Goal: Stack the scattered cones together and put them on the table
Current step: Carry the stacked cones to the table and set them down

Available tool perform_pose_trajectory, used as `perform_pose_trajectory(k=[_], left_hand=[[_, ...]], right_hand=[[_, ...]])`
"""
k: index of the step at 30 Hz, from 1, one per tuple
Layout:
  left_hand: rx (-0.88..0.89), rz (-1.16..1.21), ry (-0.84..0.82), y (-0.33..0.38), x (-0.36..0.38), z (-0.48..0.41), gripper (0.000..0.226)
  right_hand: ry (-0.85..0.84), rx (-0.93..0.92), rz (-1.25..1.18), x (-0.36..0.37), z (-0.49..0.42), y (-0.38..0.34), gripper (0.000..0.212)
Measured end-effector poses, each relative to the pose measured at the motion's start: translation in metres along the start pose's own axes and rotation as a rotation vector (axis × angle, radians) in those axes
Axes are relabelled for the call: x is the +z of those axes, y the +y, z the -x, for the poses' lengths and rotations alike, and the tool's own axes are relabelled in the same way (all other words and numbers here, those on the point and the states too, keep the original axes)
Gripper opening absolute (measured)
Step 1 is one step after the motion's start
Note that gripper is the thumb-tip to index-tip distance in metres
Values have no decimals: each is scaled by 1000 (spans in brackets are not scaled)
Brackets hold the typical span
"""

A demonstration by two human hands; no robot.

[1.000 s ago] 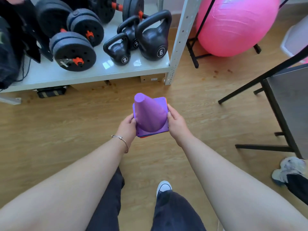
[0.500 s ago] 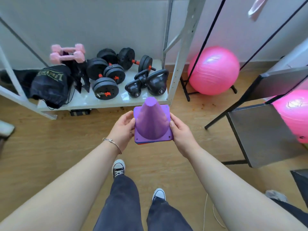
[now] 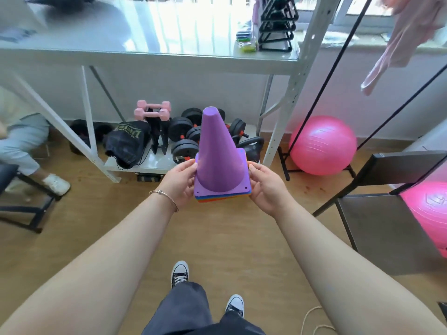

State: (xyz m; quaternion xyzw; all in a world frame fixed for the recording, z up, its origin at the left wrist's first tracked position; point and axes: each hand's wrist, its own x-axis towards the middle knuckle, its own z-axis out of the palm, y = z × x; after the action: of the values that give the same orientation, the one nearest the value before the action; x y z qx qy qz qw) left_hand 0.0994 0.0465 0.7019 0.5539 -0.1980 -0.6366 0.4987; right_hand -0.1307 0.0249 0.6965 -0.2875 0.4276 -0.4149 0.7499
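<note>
A stack of cones point(image 3: 217, 155) with a purple one on top is held upright in front of me at chest height; blue, yellow and orange base edges show under the purple base. My left hand point(image 3: 180, 182) grips the left side of the bases and my right hand point(image 3: 264, 187) grips the right side. Beyond the stack, a white shelf surface point(image 3: 169, 48) runs across the upper part of the view. A dark table point(image 3: 384, 228) stands to the right.
The white rack's lower shelf point(image 3: 142, 166) carries black dumbbells, kettlebells, pink dumbbells and a black bag. A pink exercise ball point(image 3: 323, 145) sits on the wooden floor right of the rack, another at the far right. A seated person point(image 3: 21, 141) is at the left edge.
The cone stack has risen with both hands and my view has tilted upward, so the upper shelf and a seated person at the left have come into sight.
</note>
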Motion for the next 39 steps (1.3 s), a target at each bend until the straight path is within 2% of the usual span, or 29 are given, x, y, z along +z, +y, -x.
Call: perform_pose_trajectory(k=[6,11,15,17,23,26,29,33,39], left_hand=[[45,38,-58,40,-17,23,27],[80,46,-71,81,-40,21,27],[64,142,-147,111,-56,14,33],[70,192,-200,121,-63,8,38],[57,264,-376,144,-86,-13,42],[1,319,-347,154,-90,-17,37],[-78,355,-301,162,-89,-25,49],[-105,357,-242,169,-88,-37,50],[-153,313,-204,175,-78,-60,48]], right_hand=[[-119,10,0,59,-1,-28,44],[-235,65,-105,106,-6,-37,70],[-274,132,-254,136,-19,-35,50],[-264,143,-322,147,-25,-32,42],[-209,118,-411,185,-39,-30,39],[-151,111,-426,201,-49,-26,38],[-105,92,-433,213,-58,-23,40],[-69,81,-410,224,-67,-26,47],[-21,107,-373,225,-86,-39,46]])
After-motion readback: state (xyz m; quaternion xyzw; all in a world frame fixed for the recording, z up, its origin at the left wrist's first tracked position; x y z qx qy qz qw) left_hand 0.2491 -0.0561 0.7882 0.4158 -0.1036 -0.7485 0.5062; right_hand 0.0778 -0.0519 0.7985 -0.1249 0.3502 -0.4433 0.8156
